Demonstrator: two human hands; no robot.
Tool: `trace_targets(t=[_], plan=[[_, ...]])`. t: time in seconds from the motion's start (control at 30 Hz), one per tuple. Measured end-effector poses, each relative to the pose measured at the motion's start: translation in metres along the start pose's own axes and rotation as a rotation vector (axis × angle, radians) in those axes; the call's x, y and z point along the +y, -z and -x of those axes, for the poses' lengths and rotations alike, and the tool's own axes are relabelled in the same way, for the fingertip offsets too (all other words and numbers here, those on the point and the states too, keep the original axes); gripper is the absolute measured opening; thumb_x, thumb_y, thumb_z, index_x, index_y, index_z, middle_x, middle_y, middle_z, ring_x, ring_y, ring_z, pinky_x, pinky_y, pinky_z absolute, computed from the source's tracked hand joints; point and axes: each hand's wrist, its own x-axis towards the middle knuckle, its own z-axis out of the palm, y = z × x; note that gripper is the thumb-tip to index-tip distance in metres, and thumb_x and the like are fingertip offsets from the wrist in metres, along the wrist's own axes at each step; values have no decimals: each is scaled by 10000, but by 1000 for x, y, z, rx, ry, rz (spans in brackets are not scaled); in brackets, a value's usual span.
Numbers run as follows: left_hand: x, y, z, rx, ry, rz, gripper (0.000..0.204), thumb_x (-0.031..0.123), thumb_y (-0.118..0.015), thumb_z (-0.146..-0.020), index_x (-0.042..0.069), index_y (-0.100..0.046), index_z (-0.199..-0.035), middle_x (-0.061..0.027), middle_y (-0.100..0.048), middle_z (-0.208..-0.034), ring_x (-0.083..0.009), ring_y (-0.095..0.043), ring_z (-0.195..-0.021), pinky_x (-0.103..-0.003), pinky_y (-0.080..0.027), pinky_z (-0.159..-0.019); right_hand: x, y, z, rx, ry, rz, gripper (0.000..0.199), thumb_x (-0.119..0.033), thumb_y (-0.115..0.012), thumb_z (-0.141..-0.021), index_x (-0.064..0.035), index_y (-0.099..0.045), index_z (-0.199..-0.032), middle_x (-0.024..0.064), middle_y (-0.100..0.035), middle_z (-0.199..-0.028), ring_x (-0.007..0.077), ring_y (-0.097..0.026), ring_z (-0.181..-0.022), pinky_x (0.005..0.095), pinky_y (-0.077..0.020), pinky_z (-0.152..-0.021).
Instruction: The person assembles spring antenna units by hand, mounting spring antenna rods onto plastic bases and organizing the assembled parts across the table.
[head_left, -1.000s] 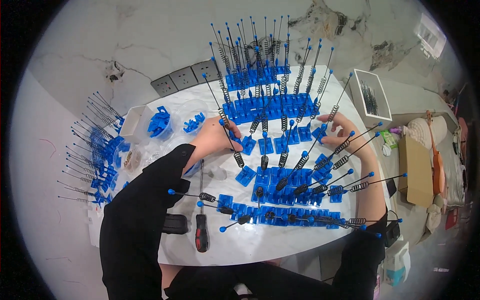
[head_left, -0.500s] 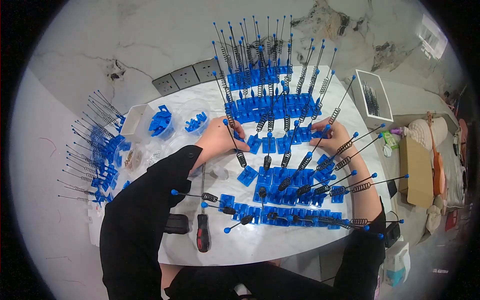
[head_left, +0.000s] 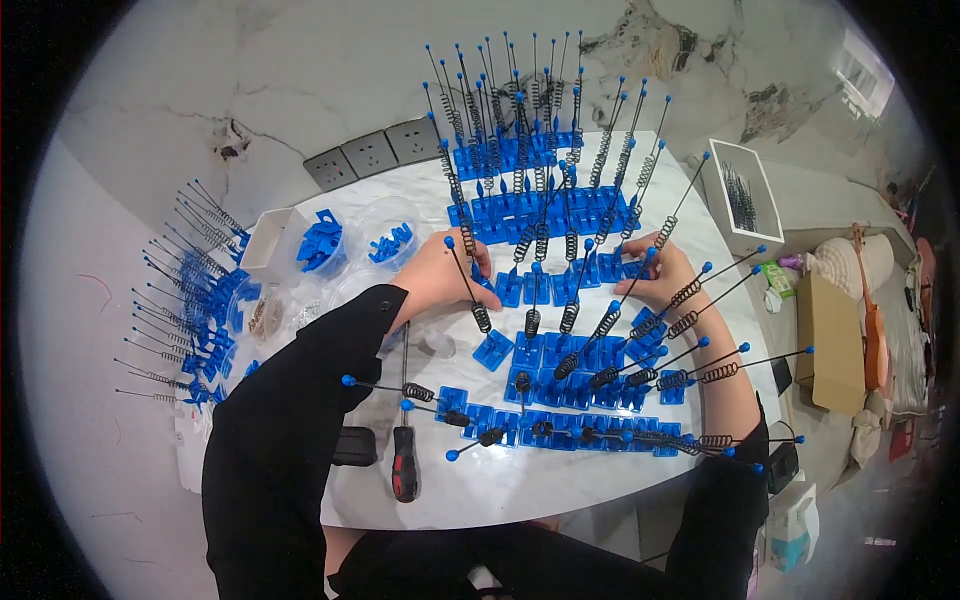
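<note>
Across the white table run rows of blue plastic square bases, many with a black coil-spring rod tipped by a blue ball. My left hand (head_left: 448,272) is closed on a blue base (head_left: 481,279) at the left end of a short middle row. At that row's right end, the thumb and fingers of my right hand (head_left: 662,275) pinch another blue base (head_left: 631,269). Between my hands stand several sprung bases (head_left: 537,289), close together. A loose base (head_left: 492,350) sits tilted below my left hand. Fingers partly hide both held bases.
Far rows of blue bases (head_left: 545,214) stand behind my hands, more rows (head_left: 580,370) nearer me. Tubs of blue parts (head_left: 321,245) are at left. A red-black screwdriver (head_left: 404,475) lies near the front edge. A white box of springs (head_left: 742,190) is at right.
The leftmost rod above my left hand has swung slightly right, more upright. Both hands stay at the ends of the middle row, with only slight shifts.
</note>
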Motion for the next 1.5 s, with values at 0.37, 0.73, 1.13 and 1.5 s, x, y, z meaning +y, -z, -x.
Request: trace_targets(t=[0.37, 0.73, 1.13, 1.5], plan=[[2, 12, 6, -78, 112, 208, 252, 67, -842, -588, 49, -723, -809, -45, -681, -760, -137, -631, -711, -284, -497, -652, -2, 4, 5, -72, -85, -29, 694, -202, -920, -563, -113, -631, -1188, 7, -595, -1011, 60, -443, -701, 216, -403, -625], [3, 11, 6, -25, 178, 192, 265, 36, -828, -591, 28, -686, -815, -26, -668, -729, -100, -629, -683, -255, -507, -624, 8, 4, 3, -82, 8, 9, 704, -243, -924, -586, -51, -594, -1177, 53, -639, -1055, 91, -552, -833, 242, -468, -750], [17, 33, 16, 50, 226, 97, 455, 81, -842, -612, 15, -677, -1031, -67, -676, -925, -131, -643, -866, -274, -538, -762, -10, 8, 4, -98, -164, -21, 636, -211, -914, -564, -75, -646, -1125, 76, -631, -1043, 177, -591, -910, 294, -483, -813], [88, 133, 33, 245, 146, 186, 548, 101, -820, -674, 28, -619, -1179, -93, -626, -1126, -172, -563, -1108, -325, -456, -964, -16, 14, 9, -79, -162, -112, 637, -180, -911, -558, -91, -659, -1137, 15, -601, -977, 103, -452, -697, 241, -427, -637]])
